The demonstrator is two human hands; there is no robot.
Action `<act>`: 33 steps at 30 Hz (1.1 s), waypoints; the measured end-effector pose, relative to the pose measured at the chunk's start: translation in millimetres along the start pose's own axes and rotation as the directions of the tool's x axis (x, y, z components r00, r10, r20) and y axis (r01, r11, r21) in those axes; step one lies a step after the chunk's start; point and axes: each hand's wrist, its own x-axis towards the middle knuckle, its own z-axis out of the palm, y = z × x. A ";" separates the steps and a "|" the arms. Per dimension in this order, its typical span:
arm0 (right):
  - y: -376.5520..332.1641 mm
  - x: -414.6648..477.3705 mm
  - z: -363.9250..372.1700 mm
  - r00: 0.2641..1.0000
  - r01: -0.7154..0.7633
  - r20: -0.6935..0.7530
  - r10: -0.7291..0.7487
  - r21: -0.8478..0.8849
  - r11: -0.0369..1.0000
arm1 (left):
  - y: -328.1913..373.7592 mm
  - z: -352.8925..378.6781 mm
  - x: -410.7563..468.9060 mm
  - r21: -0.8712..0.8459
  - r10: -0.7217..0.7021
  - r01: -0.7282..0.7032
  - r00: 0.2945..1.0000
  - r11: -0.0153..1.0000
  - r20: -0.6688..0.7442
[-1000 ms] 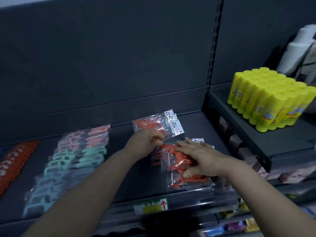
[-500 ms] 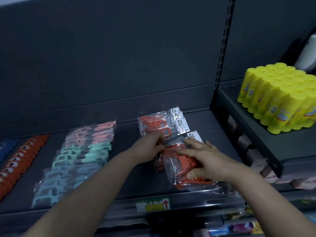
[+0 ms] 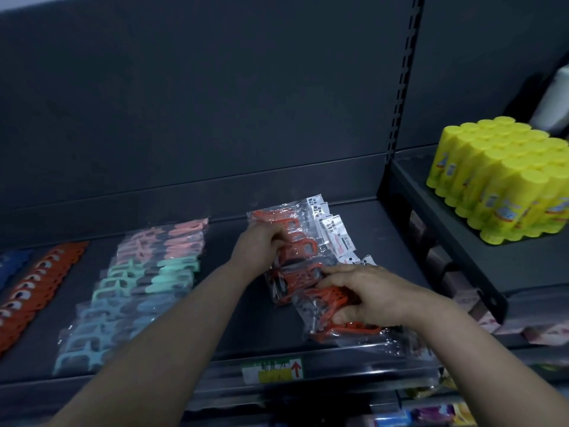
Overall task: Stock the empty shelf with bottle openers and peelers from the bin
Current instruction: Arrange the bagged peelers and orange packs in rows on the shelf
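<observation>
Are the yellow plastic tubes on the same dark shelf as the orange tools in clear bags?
No, the yellow tubes stand on a separate, higher shelf right of the bagged orange tools.

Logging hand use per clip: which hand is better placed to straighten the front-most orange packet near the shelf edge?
Right, probably. The right hand holds the front orange packet, thumb curled against its near side. The left hand grips the rear packets, farther back on the shelf.
</observation>
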 end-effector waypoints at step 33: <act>-10.4 -6.7 -1.6 0.932 -0.107 -0.355 0.072 -0.083 0.991 | 24.1 -16.1 -22.1 -0.777 -0.289 0.116 0.953 0.618 -0.087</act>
